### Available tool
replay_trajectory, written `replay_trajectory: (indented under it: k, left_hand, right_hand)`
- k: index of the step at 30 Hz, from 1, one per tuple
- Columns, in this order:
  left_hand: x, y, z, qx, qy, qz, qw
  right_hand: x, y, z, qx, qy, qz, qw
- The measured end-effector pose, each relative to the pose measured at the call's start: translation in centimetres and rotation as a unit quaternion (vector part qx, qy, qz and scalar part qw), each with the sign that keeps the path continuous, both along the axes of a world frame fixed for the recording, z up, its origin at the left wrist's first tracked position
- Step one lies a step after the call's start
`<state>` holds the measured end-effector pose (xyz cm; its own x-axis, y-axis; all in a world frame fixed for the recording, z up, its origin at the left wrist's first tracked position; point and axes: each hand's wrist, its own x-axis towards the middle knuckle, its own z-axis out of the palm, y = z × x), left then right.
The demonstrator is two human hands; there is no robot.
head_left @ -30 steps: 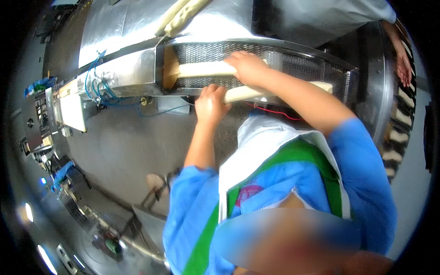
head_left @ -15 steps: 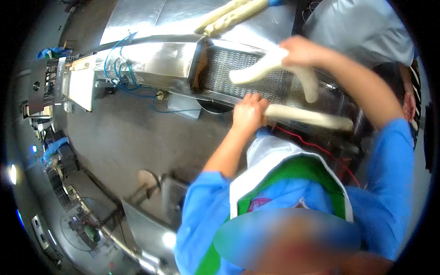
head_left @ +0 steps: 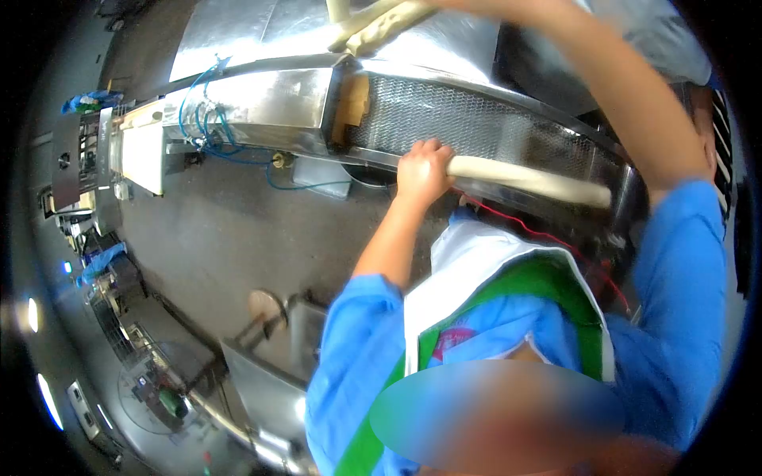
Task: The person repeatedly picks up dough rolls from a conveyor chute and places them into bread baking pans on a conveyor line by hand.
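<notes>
My left hand (head_left: 425,170) is closed around the near end of a long pale dough roll (head_left: 528,181). The roll lies along the front edge of the mesh conveyor (head_left: 444,119), its far end pointing right. My right arm (head_left: 615,71) stretches up and across the conveyor. The right hand (head_left: 476,6) is cut off by the top edge, beside more dough rolls (head_left: 385,28) on the steel table; its fingers are hidden. Another piece of dough (head_left: 338,9) shows at the top edge, left of these rolls.
A steel housing (head_left: 254,107) covers the conveyor's left part, with blue hoses (head_left: 208,119) on its side. The steel table (head_left: 278,32) lies behind it. Another person's pale clothing (head_left: 643,36) shows at upper right. A red cable (head_left: 540,234) hangs below the conveyor.
My right hand has moved up and left off the conveyor toward the table, and the dough it held over the mesh is gone from there. My left hand still grips its roll.
</notes>
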<state>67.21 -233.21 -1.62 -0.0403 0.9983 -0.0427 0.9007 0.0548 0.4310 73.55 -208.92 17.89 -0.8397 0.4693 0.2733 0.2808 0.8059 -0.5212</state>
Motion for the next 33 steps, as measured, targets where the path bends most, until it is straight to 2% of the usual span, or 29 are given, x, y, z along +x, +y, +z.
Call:
replay_trajectory:
  k: [1, 3, 4, 7, 11, 12, 13, 17, 19, 23, 25, 27, 29, 33]
  left_hand:
    - [0.1, 0.0, -0.1, 0.023, 0.001, -0.006, 1.0]
    - [-0.5, 0.1, 0.1, 0.004, 0.0, -0.004, 1.0]
    - [-1.0, 0.2, 0.3, -0.014, 0.0, -0.001, 1.0]
    - [-2.9, 0.5, -0.3, -0.019, 0.037, 0.031, 0.999]
    - [-5.5, 0.4, -0.3, -0.003, 0.09, 0.058, 0.994]
    - [-6.0, 0.4, -0.5, -0.006, 0.101, 0.056, 0.993]
    - [-6.4, 0.3, -0.6, -0.01, 0.113, 0.055, 0.992]
    - [-5.8, 0.2, -0.9, -0.014, 0.087, 0.029, 0.996]
    - [-4.9, 0.4, -1.2, -0.014, 0.077, 0.012, 0.997]
    - [-3.3, 0.9, -0.4, -0.002, 0.083, -0.041, 0.996]
    - [-3.3, 0.8, 0.3, -0.007, 0.083, -0.05, 0.995]
    - [-3.8, 0.5, 0.7, -0.01, 0.082, -0.057, 0.995]
    - [-5.3, -0.2, 1.1, 0.02, 0.139, -0.035, 0.99]
    - [-8.9, -2.2, 3.1, 0.038, 0.206, 0.005, 0.978]
  right_hand:
    - [2.5, -2.2, -0.5, -0.133, -0.071, -0.03, 0.988]
    - [8.6, -2.0, -9.9, 0.072, -0.028, 0.055, 0.996]
    - [11.5, -3.5, -10.3, -0.056, -0.169, 0.028, 0.984]
    - [21.2, -8.2, -12.8, -0.15, -0.21, -0.057, 0.964]
    - [30.1, -13.5, -16.3, -0.229, -0.289, -0.206, 0.906]
    - [30.6, -15.1, -16.9, -0.216, -0.308, -0.24, 0.895]
    - [30.8, -16.4, -17.7, -0.221, -0.241, -0.238, 0.915]
    - [28.3, -18.0, -17.8, -0.177, -0.243, -0.321, 0.898]
    - [28.1, -17.6, -18.9, -0.074, -0.218, -0.296, 0.927]
    - [29.1, -16.9, -18.8, -0.101, -0.306, -0.286, 0.903]
    - [29.5, -17.1, -18.0, -0.093, -0.309, -0.29, 0.901]
    - [29.1, -17.6, -16.7, -0.097, -0.303, -0.284, 0.904]
    - [27.3, -18.0, -15.7, -0.109, -0.279, -0.276, 0.913]
    - [21.8, -17.4, -15.4, -0.077, -0.205, -0.18, 0.959]
